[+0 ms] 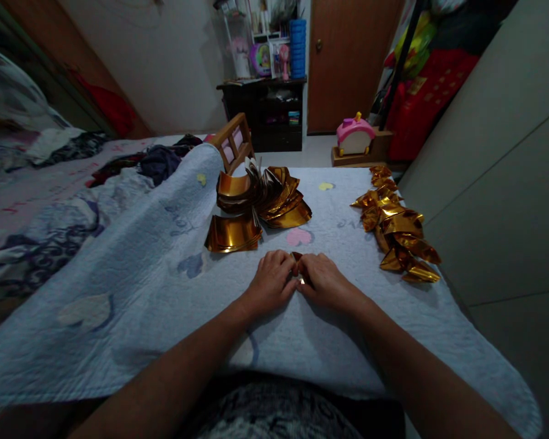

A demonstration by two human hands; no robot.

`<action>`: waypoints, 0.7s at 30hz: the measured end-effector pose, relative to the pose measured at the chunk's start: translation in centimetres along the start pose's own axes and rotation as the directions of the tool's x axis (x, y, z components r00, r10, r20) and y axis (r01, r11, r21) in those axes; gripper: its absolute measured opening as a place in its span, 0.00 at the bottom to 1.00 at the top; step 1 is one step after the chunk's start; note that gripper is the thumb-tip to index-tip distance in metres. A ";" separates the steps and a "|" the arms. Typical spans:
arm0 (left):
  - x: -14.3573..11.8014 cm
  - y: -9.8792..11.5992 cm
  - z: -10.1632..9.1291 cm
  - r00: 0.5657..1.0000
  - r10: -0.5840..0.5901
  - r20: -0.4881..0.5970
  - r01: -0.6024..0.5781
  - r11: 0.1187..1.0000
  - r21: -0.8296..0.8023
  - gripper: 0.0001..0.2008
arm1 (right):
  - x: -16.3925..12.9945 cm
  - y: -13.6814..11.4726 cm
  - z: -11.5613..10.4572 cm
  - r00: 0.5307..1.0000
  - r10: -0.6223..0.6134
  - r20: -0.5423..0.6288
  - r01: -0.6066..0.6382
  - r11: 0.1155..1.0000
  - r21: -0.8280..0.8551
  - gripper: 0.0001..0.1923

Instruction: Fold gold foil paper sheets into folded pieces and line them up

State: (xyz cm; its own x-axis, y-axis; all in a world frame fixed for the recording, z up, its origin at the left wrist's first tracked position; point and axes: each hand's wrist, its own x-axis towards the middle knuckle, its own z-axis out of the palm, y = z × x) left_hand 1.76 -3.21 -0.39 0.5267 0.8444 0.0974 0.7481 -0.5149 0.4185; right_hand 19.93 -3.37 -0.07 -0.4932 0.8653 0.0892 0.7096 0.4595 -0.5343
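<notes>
Both hands meet over the pale blue quilted cloth [324, 341], fingers closed around one small piece of gold foil paper [297, 256]. My left hand [272, 277] pinches its left side, and my right hand [322, 280] pinches the right. Most of the piece is hidden by my fingers; a brown edge and a bright glint show between them. Beyond my left hand lie fanned stacks of curved gold foil sheets [235, 231]. To the right is a row of folded, pointed gold foil pieces [400, 225], heaped along the cloth's edge.
A wooden rail [233, 143] stands at the cloth's far left corner. Behind are a dark shelf [260, 116] and a pink toy [354, 134]. Rumpled clothes [160, 161] lie on the bed at left. A pale cabinet [498, 183] borders the right side.
</notes>
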 end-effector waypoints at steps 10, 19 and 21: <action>0.0 -0.3 -0.9 0.998 0.013 0.054 -0.008 0.995 -0.100 0.04 | 0.2 0.0 0.1 1.000 0.022 -0.012 -0.022 1.000 -0.004 0.08; -0.2 -0.5 -1.0 0.999 -0.005 0.053 0.010 0.996 -0.091 0.06 | -0.1 0.2 -0.1 0.997 -0.082 -0.001 0.082 0.996 0.030 0.07; -0.3 -0.6 -0.9 0.999 -0.009 0.035 0.013 0.995 -0.095 0.08 | -0.2 0.0 -0.3 0.997 -0.080 -0.008 0.081 0.996 0.033 0.06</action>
State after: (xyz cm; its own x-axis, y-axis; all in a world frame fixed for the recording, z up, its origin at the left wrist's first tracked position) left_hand 0.81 -3.04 0.19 0.5333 0.8437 0.0621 0.7130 -0.4878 0.5037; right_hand 20.19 -3.44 0.13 -0.5447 0.8271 0.1385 0.6502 0.5208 -0.5531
